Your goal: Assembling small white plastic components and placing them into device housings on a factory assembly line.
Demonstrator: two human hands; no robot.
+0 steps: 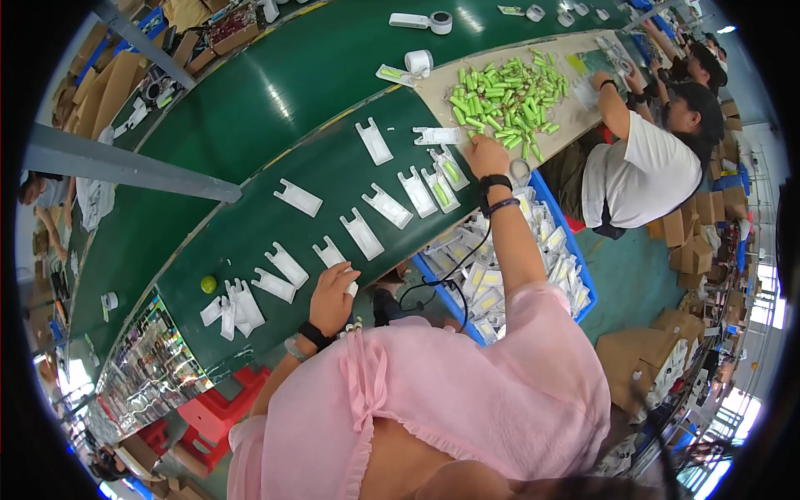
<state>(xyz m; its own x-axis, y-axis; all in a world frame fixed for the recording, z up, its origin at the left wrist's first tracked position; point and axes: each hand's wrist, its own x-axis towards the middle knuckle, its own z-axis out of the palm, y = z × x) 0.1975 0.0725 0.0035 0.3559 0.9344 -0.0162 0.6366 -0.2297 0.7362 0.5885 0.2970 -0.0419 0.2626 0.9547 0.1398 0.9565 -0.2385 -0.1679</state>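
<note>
My left hand (pixel 332 298) is closed at the near edge of the green work mat, and a small white plastic piece (pixel 352 288) shows under its fingers. Just beyond it lies a white plastic shell (pixel 329 251). My right hand (pixel 488 157) reaches to the pile of green battery cells (pixel 508 96), fingers curled down; whatever they hold is hidden. Beside its fingertips is another white shell (pixel 435 135). Two shells nearby carry a green cell each, one of them this shell (pixel 440 191). Several more shells are spread leftward, some in an overlapping cluster (pixel 242 307).
A blue crate (pixel 586 279) full of white parts stands below the table's near edge, with a black cable over it. A green conveyor belt (pixel 225 92) runs behind; a grey post (pixel 133 162) crosses at left. A co-worker in a white shirt (pixel 633 171) sits at right. A green round object (pixel 208 284) rests at left.
</note>
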